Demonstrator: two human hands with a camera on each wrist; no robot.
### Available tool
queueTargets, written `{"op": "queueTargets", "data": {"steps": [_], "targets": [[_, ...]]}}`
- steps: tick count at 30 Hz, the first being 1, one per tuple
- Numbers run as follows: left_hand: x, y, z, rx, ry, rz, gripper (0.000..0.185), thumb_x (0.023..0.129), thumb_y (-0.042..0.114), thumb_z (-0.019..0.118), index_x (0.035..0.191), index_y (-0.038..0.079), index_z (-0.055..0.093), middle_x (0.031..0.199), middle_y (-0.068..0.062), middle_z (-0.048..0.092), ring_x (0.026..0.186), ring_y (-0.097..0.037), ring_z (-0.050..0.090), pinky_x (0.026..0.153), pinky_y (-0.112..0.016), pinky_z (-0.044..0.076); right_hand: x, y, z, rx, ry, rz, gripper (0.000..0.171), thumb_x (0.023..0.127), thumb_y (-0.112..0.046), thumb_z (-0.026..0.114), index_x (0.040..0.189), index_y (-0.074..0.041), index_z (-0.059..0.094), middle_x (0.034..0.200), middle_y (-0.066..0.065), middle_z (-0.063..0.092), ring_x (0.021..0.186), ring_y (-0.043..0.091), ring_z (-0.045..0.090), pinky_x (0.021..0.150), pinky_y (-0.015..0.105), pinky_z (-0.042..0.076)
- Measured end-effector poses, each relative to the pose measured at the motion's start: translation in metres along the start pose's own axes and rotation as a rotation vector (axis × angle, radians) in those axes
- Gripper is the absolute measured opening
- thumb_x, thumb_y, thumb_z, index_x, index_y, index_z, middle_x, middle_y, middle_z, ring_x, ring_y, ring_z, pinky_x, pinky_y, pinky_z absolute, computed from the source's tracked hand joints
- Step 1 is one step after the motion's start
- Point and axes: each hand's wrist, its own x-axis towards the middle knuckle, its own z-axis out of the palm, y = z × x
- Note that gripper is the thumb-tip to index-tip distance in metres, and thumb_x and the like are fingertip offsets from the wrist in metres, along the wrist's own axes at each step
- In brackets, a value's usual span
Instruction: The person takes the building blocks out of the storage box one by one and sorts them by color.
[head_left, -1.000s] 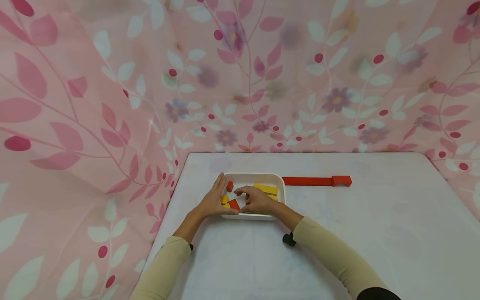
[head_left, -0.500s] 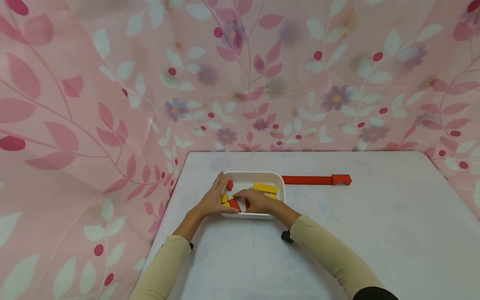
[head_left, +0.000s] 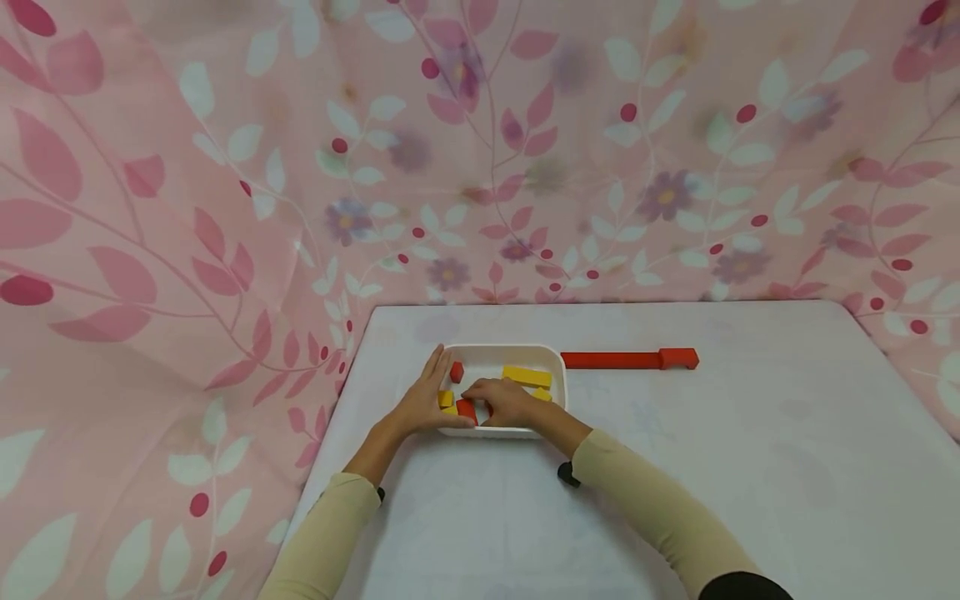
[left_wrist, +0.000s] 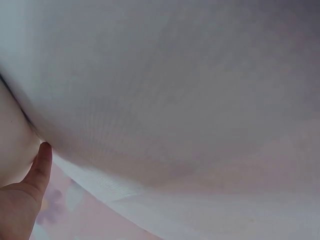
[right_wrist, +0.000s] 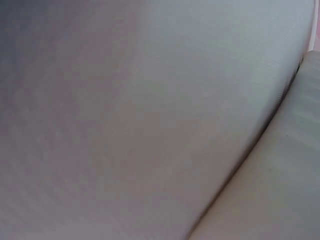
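Note:
A white tray [head_left: 517, 346] holds red and yellow building blocks. My left hand [head_left: 420, 404] lies at its left end, straight fingers along the side and thumb along the front rim. In the left wrist view, one straight digit of that hand [left_wrist: 40, 175] touches the tray's wall [left_wrist: 12, 135]. My right hand [head_left: 510, 402] reaches inside the tray, fingers curled and pinching a red block [head_left: 490, 409], mostly hidden by the hand. Just left of it lies another red block [head_left: 467, 410], near a yellow cube [head_left: 446, 398]. The right wrist view shows tray wall [right_wrist: 270, 175] but no fingers.
A small red block [head_left: 457, 372] sits in the tray's back left. A long yellow block [head_left: 527, 377] and a shorter yellow piece [head_left: 542, 394] lie at the right. Outside, a red bar [head_left: 610, 360] runs right from the tray to a notched red block [head_left: 678, 358].
My right hand's fingers have lowered and closed in on a red block in the tray, moving slightly left. The left hand keeps its place on the tray.

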Motion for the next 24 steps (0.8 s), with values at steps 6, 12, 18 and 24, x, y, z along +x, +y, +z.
{"op": "queueTargets", "data": {"steps": [6,12,18,24], "targets": [[0.0003,-0.0011,0.0010,0.011,-0.007,-0.010,0.137,0.060,0.075,0.078,0.160,0.015,0.006,0.168,-0.008,-0.003,0.151,-0.037,0.022,0.113,-0.063,0.033,-0.0005,-0.0012,0.0003,-0.036,0.002,0.054,0.066,0.083,-0.043,0.077,0.142,-0.023,0.056,0.118,0.004,0.056,0.086,0.012,0.050,0.073,0.021,0.045],[0.0013,-0.0015,0.0020,-0.003,-0.009,-0.024,0.137,0.059,0.076,0.078,0.161,0.017,0.006,0.168,-0.003,-0.005,0.152,-0.035,0.019,0.114,-0.063,0.031,-0.0024,-0.0007,0.0008,-0.023,0.030,0.046,0.049,0.083,-0.040,0.078,0.128,-0.023,0.067,0.118,0.004,0.057,0.092,0.012,0.052,0.079,0.022,0.047],[0.0014,-0.0013,0.0022,0.008,-0.011,-0.019,0.137,0.059,0.078,0.076,0.161,0.017,0.006,0.168,-0.005,-0.004,0.152,-0.035,0.019,0.113,-0.063,0.032,-0.0033,-0.0008,0.0009,0.023,0.071,0.026,0.039,0.084,-0.029,0.079,0.120,-0.017,0.069,0.121,0.003,0.060,0.098,0.013,0.055,0.085,0.025,0.050],[0.0022,-0.0019,0.0009,0.005,-0.013,-0.021,0.136,0.060,0.076,0.077,0.161,0.018,0.006,0.168,-0.004,-0.005,0.151,-0.036,0.022,0.113,-0.062,0.033,-0.0006,-0.0007,-0.0009,0.052,0.076,0.074,0.035,0.085,-0.029,0.079,0.115,-0.016,0.066,0.107,-0.004,0.066,0.091,0.010,0.056,0.084,0.021,0.050]]}}
